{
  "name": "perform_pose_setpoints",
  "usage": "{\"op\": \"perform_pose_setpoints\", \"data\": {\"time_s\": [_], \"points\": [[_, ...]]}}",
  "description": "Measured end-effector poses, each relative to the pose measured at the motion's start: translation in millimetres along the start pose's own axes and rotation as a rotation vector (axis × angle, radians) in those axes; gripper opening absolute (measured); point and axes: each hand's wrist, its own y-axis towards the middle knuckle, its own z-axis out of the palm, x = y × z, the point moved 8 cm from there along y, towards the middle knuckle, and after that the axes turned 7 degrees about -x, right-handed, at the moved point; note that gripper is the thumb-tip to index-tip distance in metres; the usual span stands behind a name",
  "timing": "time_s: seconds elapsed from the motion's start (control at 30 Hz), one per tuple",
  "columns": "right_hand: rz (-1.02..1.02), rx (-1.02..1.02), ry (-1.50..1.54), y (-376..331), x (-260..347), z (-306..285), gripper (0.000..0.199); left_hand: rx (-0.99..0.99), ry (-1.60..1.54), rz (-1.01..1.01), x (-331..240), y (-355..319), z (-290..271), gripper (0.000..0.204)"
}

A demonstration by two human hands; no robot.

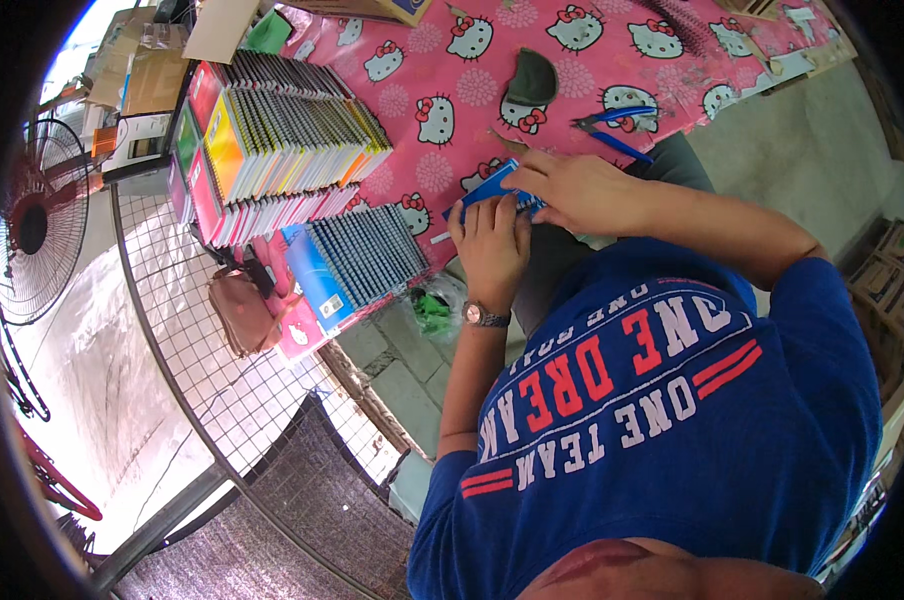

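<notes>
A small blue notebook [491,189] is at the table's near edge, over my lap, with a spiral coil partly showing between my hands. My left hand [492,240], a watch on its wrist, is closed on the notebook's near side with its fingers curled over the edge. From the right, my right hand [572,194] pinches the coil edge; its fingertips are partly hidden. Beyond my right hand lie blue-handled pliers [617,140]. A dark green curved piece [531,79] that looks like cloth rests farther back on the table.
Tall stacks of colourful spiral notebooks [292,140] stand at left on the pink patterned tablecloth [402,105]. A row of blue spiral notebooks [362,255] sits nearer. A brown bag [240,310] hangs by the wire mesh [172,290]; a fan [37,230] stands far left.
</notes>
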Motion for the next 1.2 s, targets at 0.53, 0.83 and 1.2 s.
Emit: {"op": "perform_pose_setpoints", "data": {"time_s": [0.53, 0.83, 1.2], "points": [[0.032, 0.475, 0.682, 36.9, -35.4, 24.1, 0.048, 0.022, 0.135, -0.238, 25.2, -24.7, 1.2, 0.032], [0.118, 0.528, 0.694, 19.7, -37.0, 14.3, 0.051, -0.038, -0.031, -0.208, 22.7, -14.3, 4.8, 0.039], [0.125, 0.584, 1.046, 28.1, -36.8, 13.6, 0.047, 0.0, -0.055, -0.177, 23.0, -9.9, 3.3, 0.042]]}}
